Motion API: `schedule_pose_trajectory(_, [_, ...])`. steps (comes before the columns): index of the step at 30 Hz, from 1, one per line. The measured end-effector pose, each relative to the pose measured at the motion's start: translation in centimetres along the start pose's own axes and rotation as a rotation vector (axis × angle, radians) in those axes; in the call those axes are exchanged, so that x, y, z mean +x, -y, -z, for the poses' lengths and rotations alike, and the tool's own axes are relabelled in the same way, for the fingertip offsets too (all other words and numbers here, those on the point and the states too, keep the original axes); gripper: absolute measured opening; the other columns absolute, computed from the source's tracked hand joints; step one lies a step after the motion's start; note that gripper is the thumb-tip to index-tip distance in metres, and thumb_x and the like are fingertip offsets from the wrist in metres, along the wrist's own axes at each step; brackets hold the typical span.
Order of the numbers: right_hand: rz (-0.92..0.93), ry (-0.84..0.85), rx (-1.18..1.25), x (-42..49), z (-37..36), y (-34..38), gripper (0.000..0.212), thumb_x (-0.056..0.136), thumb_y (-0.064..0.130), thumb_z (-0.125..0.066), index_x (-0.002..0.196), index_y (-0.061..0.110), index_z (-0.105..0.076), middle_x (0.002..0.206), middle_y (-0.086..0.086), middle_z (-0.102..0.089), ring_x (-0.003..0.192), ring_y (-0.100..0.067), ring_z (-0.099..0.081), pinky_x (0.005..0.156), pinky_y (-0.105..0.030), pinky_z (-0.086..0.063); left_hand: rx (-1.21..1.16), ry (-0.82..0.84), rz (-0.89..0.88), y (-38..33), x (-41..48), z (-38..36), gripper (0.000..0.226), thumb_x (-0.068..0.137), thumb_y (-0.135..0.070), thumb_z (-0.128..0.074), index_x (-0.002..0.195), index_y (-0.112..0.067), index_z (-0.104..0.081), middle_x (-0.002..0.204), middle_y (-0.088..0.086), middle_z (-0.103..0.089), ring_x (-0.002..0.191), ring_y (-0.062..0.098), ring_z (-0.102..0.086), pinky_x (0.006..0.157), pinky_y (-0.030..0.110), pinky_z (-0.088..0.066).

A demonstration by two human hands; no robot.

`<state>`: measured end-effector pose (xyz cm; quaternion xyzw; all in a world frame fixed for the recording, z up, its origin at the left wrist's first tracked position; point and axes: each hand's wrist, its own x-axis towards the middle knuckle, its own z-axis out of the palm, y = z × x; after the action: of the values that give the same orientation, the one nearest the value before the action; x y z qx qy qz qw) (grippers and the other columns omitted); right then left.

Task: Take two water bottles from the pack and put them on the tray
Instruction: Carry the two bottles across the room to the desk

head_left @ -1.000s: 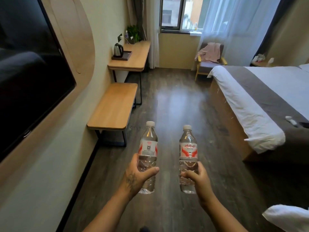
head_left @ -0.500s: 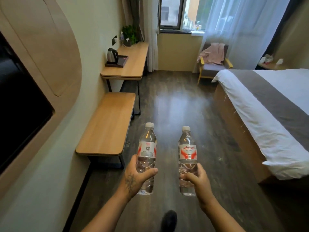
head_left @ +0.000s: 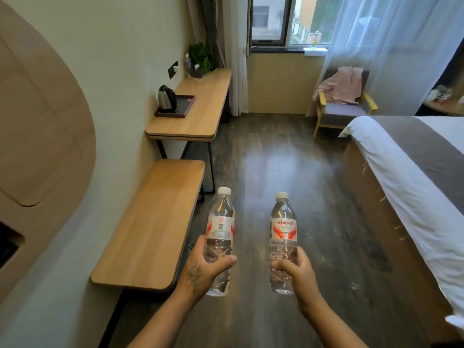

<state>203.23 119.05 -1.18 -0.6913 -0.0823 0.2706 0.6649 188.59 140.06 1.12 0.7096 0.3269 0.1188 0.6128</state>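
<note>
each hand is clamped on a water bottle: the left hand [head_left: 200, 270] wraps the lower half of the left bottle [head_left: 221, 229], thumb across the front, and the right hand [head_left: 296, 270] grips the right bottle [head_left: 283, 229] low on its ribbed body. both bottles are upright, capped, apart from each other, and carried in the air above the dark floor [head_left: 276, 159], with nothing beneath them. the tray [head_left: 187, 106] sits well ahead on the far surface [head_left: 198, 121], close to its wall-side edge, and a kettle [head_left: 167, 97] stands on the tray's nearer left part; the pack is not in view. the main risk, as i judge it, is the low grip: the thin plastic can buckle under a squeeze, and a top-heavy bottle could tilt or slip out onto the floor during the walk. the lower surface [head_left: 153, 222] juts out on the left along the path, and the left bottle could knock its outer edge. at the tray, the free space looks to be on the side away from the kettle, so a bottle set down carelessly could bump the kettle, catch the tray's raised rim and topple, or land half on the rim and roll toward the surface's open edge.
</note>
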Motion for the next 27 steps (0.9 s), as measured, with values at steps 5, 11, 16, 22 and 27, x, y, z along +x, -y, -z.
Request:
schedule_pose_trajectory(5, [-0.001, 0.001, -0.029, 9.6, -0.2, 2.4, 0.073, 0.048, 0.039, -0.078, 0.116, 0.017, -0.065, 0.101, -0.007, -0.079, 0.088, -0.02, -0.079, 0.065, -0.024, -0.061, 0.003, 0.005, -0.003, -2.1, 9.9, -0.9, 0.066, 0.062, -0.052, -0.092, 0.12, -0.034, -0.066, 0.107, 0.004, -0.081, 0.097, 0.022, -0.08, 0.092, 0.051, -0.065])
schedule_pose_trajectory(11, [0.006, -0.02, -0.033, 22.0, -1.6, 5.2, 0.076, 0.047, 0.043, -0.076, 0.118, 0.018, -0.063, 0.103, -0.008, -0.077, 0.082, -0.01, -0.078, 0.06, -0.019, -0.06, -0.023, 0.031, -0.03, -4.7, 23.6, -1.5, 0.075, 0.057, -0.058, -0.088, 0.122, -0.03, -0.064, 0.107, 0.003, -0.08, 0.094, 0.015, -0.079, 0.084, 0.036, -0.063])
schedule_pose_trajectory(16, [-0.015, -0.068, -0.026, 32.1, -3.3, 8.8, 0.073, 0.044, 0.039, -0.076, 0.113, 0.017, -0.064, 0.1, -0.01, -0.076, 0.074, -0.011, -0.077, 0.058, -0.02, -0.059, -0.011, 0.079, -0.004, -7.6, 35.1, -1.0, 0.074, 0.056, -0.063, -0.087, 0.12, -0.033, -0.063, 0.108, 0.001, -0.078, 0.095, 0.017, -0.078, 0.084, 0.038, -0.064])
schedule_pose_trajectory(22, [-0.016, -0.101, 0.003, 42.3, -5.0, 12.4, 0.068, 0.045, 0.038, -0.076, 0.109, 0.018, -0.065, 0.091, -0.004, -0.078, 0.073, -0.011, -0.077, 0.059, -0.022, -0.06, -0.025, 0.107, -0.009, -10.9, 46.0, -0.7, 0.076, 0.054, -0.062, -0.086, 0.12, -0.032, -0.063, 0.107, 0.003, -0.078, 0.087, 0.007, -0.078, 0.076, 0.026, -0.059])
schedule_pose_trajectory(27, [-0.025, -0.098, -0.016, 51.8, -6.0, 14.4, 0.072, 0.047, 0.04, -0.077, 0.114, 0.016, -0.064, 0.101, -0.012, -0.077, 0.081, -0.019, -0.078, 0.064, -0.027, -0.061, -0.009, 0.106, -0.006, -12.7, 55.3, -1.1, 0.079, 0.055, -0.063, -0.087, 0.122, -0.03, -0.063, 0.108, 0.001, -0.078, 0.088, 0.008, -0.078, 0.079, 0.03, -0.06])
